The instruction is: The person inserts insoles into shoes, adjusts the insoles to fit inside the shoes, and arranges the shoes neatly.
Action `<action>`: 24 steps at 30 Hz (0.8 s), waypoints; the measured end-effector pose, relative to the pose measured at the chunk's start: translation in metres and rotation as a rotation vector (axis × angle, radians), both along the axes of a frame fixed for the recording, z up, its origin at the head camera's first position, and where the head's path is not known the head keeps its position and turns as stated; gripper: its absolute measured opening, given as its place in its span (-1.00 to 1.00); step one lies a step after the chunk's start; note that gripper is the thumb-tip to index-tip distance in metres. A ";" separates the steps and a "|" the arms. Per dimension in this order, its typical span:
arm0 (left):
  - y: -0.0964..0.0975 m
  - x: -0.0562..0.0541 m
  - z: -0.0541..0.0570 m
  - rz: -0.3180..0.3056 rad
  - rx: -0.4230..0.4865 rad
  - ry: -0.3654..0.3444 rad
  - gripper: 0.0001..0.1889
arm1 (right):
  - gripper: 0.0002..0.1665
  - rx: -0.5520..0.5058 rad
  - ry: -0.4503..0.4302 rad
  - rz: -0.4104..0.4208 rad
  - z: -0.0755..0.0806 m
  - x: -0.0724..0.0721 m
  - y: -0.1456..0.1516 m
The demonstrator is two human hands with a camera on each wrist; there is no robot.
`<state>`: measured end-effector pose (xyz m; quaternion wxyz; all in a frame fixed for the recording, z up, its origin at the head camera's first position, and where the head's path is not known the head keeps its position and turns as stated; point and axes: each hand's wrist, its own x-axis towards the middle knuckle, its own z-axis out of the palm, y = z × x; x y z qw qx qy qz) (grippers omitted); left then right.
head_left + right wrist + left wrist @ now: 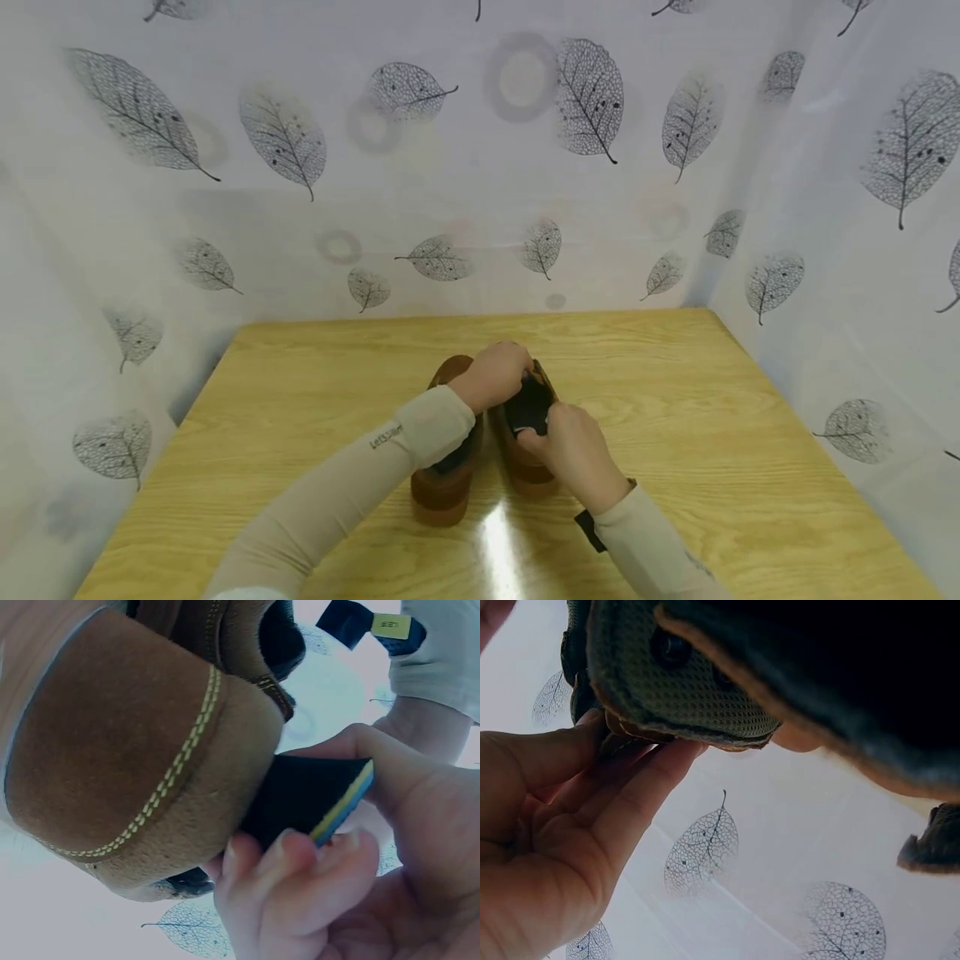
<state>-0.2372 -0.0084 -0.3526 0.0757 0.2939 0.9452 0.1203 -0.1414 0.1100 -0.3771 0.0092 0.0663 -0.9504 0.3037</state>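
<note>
Two brown shoes stand side by side on a wooden table, the left shoe [440, 500] and the right shoe [534, 477]. Crossing above the left shoe, my left hand [495, 377] reaches the far end of the right one. In the left wrist view its thumb and fingers pinch a brown-edged part of the shoe beside a mesh-lined flap [705, 705]. At the near end, my right hand [579, 446] grips a black padded piece [304, 791] with a yellow and blue layered edge, against stitched brown leather [112, 727]. The shoe's inside is dark.
The wooden table [315, 392] extends around both shoes. Pale cloth with a leaf print [450, 200] hangs behind it and at both sides. A black band [590, 531] is on my right wrist.
</note>
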 end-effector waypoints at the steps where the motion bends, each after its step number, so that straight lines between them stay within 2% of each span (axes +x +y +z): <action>1: 0.000 0.000 -0.001 -0.001 0.000 0.001 -0.65 | -0.42 0.005 -0.002 0.003 -0.001 -0.002 0.000; 8: 0.000 -0.002 -0.005 -0.019 -0.016 0.003 -0.63 | -0.41 0.061 -0.001 0.024 -0.006 -0.016 -0.001; 14: 0.000 -0.001 -0.006 -0.045 -0.010 0.009 -0.72 | -0.51 0.146 0.070 0.047 -0.017 -0.028 -0.004; 20: 0.000 -0.001 -0.004 -0.046 -0.019 0.015 -0.75 | -0.54 0.186 0.144 0.025 -0.023 -0.032 -0.007; 24: -0.001 -0.002 -0.003 -0.043 -0.012 0.023 -0.74 | -0.58 0.163 0.134 0.004 -0.022 -0.032 -0.008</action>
